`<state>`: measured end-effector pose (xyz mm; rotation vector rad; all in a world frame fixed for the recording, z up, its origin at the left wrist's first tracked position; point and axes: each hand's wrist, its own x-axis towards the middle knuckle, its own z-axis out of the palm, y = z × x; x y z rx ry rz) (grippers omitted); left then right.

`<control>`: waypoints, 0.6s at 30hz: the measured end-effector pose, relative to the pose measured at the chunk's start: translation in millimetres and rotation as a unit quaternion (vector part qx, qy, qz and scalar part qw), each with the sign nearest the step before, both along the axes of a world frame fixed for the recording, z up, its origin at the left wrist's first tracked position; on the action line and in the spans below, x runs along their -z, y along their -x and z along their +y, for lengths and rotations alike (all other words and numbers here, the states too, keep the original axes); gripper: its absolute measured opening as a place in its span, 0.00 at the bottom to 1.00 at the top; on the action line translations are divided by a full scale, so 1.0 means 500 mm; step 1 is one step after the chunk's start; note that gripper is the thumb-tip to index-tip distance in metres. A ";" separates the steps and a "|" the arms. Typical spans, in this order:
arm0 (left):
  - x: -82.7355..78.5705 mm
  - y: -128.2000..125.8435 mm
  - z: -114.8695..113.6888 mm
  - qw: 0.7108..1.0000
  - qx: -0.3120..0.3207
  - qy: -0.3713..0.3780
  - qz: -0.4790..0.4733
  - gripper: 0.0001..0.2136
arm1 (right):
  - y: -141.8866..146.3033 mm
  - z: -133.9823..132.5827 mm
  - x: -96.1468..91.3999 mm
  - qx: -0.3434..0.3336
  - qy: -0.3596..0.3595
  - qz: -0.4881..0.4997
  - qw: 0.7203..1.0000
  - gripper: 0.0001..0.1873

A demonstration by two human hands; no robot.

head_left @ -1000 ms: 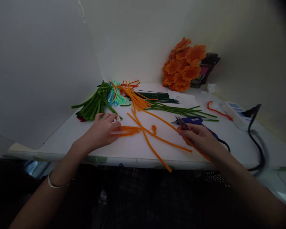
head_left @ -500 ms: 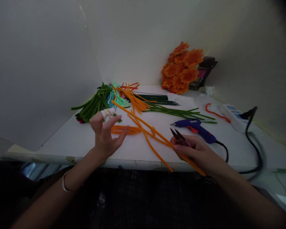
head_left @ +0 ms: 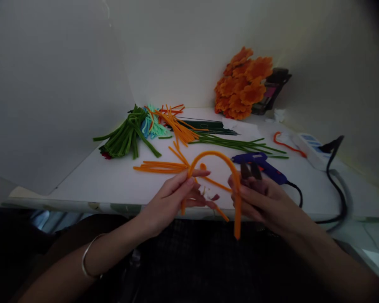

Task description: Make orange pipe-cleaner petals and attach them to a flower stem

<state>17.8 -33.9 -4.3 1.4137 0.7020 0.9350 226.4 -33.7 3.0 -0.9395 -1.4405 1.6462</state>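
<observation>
An orange pipe cleaner (head_left: 215, 157) is bent into an arch between both my hands, just above the table's near edge. My left hand (head_left: 173, 200) pinches its left end with the fingers stretched forward. My right hand (head_left: 261, 201) grips its right leg and also holds small dark snips (head_left: 250, 171), whose blades point up. The right end of the pipe cleaner hangs down below the table edge.
On the white table (head_left: 107, 176) lie cut orange pieces (head_left: 159, 167), green pipe cleaners (head_left: 126, 134), teal ones (head_left: 153, 125), an orange bundle (head_left: 177, 126), thin green stems (head_left: 236, 145), a blue glue gun (head_left: 259, 162), a power strip (head_left: 309, 147) and orange flowers (head_left: 243, 84).
My left hand left the cut orange pieces, lifted, and moved right to take one end of the long orange pipe cleaner. Both hands bent it from straight into an arch.
</observation>
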 end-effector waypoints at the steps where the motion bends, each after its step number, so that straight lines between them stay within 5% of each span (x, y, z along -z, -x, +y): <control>1: 0.009 -0.011 -0.001 0.998 0.011 0.047 -0.028 0.17 | 0.008 0.001 -0.001 -0.005 -0.006 -0.004 1.000 0.14; 7: 0.052 -0.043 0.006 0.992 0.010 0.116 -0.055 0.16 | 0.038 0.012 0.000 0.008 0.005 -0.009 1.000 0.14; 18: 0.056 -0.073 -0.006 0.941 -0.032 0.249 -0.226 0.10 | 0.056 0.011 0.016 0.016 0.007 -0.035 0.999 0.12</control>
